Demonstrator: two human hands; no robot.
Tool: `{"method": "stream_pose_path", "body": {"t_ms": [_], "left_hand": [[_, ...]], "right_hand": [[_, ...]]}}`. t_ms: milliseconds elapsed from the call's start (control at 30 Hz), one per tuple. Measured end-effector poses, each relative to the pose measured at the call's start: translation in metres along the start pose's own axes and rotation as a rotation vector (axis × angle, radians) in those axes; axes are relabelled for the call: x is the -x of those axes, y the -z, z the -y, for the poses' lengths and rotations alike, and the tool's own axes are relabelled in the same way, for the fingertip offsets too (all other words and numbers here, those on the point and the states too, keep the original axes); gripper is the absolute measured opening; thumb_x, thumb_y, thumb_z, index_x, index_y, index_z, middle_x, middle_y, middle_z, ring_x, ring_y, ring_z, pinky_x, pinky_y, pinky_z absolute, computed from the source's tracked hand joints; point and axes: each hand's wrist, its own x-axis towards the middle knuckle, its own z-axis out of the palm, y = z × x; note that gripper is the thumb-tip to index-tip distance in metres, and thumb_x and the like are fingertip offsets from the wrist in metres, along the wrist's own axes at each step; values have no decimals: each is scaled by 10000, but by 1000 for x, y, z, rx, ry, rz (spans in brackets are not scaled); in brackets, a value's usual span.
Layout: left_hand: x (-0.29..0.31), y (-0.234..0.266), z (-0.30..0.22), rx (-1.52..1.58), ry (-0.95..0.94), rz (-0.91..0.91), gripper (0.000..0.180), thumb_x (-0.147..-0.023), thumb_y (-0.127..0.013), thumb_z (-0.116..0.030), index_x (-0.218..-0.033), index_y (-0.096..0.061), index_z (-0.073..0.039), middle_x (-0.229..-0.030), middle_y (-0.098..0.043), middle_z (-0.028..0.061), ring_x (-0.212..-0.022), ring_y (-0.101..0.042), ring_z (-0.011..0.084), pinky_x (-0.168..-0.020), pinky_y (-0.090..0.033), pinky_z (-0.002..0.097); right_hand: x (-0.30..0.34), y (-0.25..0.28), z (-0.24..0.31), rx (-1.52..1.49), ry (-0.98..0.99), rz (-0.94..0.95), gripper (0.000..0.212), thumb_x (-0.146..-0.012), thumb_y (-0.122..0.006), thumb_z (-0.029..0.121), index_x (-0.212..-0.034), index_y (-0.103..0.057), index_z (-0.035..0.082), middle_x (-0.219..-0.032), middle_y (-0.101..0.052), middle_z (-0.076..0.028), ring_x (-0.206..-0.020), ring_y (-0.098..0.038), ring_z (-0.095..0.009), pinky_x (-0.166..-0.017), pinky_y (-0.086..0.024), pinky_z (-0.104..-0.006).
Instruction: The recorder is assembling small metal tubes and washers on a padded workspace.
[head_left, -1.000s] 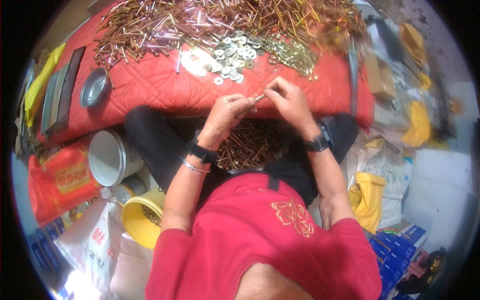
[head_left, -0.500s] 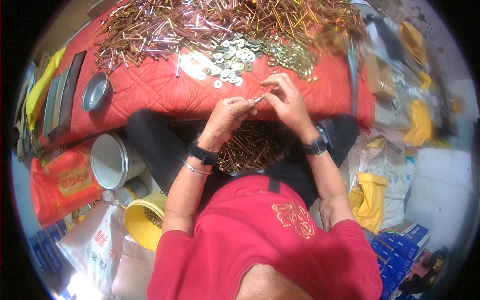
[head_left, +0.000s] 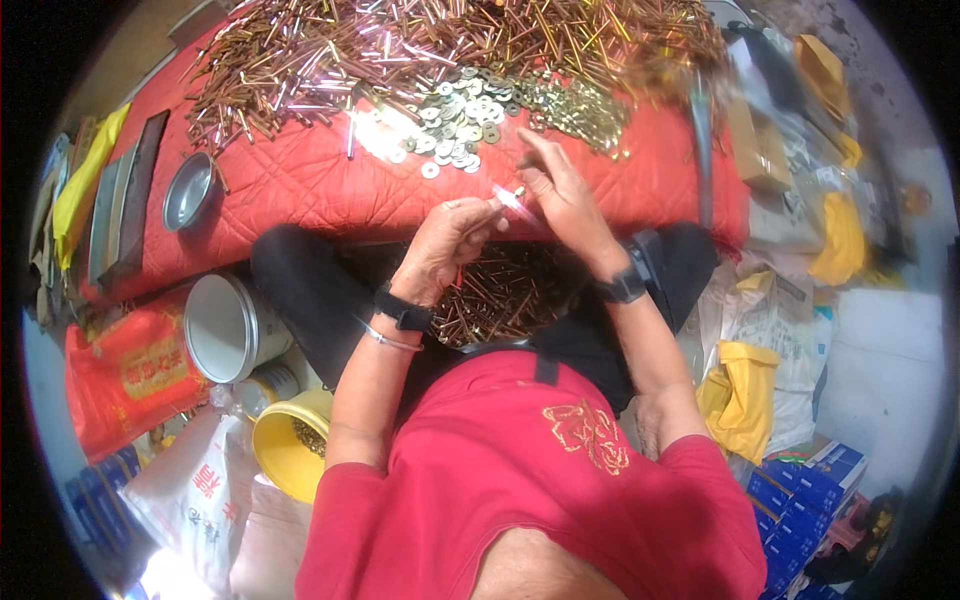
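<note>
My left hand is closed, with its thumb and fingers pinching a thin metal rod at the front edge of the red cloth. Glare blurs most of the rod. Close to its far end is a small brass-coloured piece, too small to make out. My right hand is beside it, with fingers stretched forward and apart; its thumb is near that piece. Just beyond my fingers lie flat round washers, next to a heap of small brass-coloured parts.
Copper-coloured rods heap along the back of the red quilted cloth. More rods lie between my legs. A metal bowl sits at left. A yellow bucket and a white bucket stand by my left side.
My right hand's fingers have straightened and reach further forward, where before they were bent close to the rod's end. My left hand stays nearly in place, still pinching the rod.
</note>
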Motion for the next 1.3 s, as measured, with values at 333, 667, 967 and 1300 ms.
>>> {"method": "stream_pose_path", "body": {"t_ms": [333,667,967,1300], "left_hand": [[-3,0,4,21,-6,14,278,-909,-580,-313,-799,-622,-60,-523,-353,-94,-402,-251,14,-379,-154,198],[-4,4,5,-99,25,7,252,-899,-588,-280,-786,-624,-58,-564,-448,-70,-412,-276,18,-388,-166,206],[-10,-5,-11,-956,-577,-285,442,-787,-568,-86,-1221,-532,-12,-972,-531,86,-903,-509,178,-805,-418,301],[-32,24,2,-97,-522,-422,455,-868,-473,33,-1301,-352,-31,-1185,-515,167,-983,-587,201,-743,-547,323]], "right_hand": [[5,-4,4,-20,-85,37,324,-906,-571,133,-1221,-536,63,-763,-600,-137,-675,-613,-258,-642,-473,-357],[6,1,-4,-51,-113,211,250,-894,-572,143,-1123,-585,43,-813,-630,-164,-779,-631,-314,-699,-491,-381],[-56,42,-78,430,-21,-227,147,-841,-591,103,-952,-608,8,-929,-584,-171,-873,-576,-352,-795,-467,-423],[-113,60,-151,1056,-26,65,128,-764,-601,61,-892,-605,50,-954,-589,-150,-934,-582,-333,-785,-510,-431]]}}
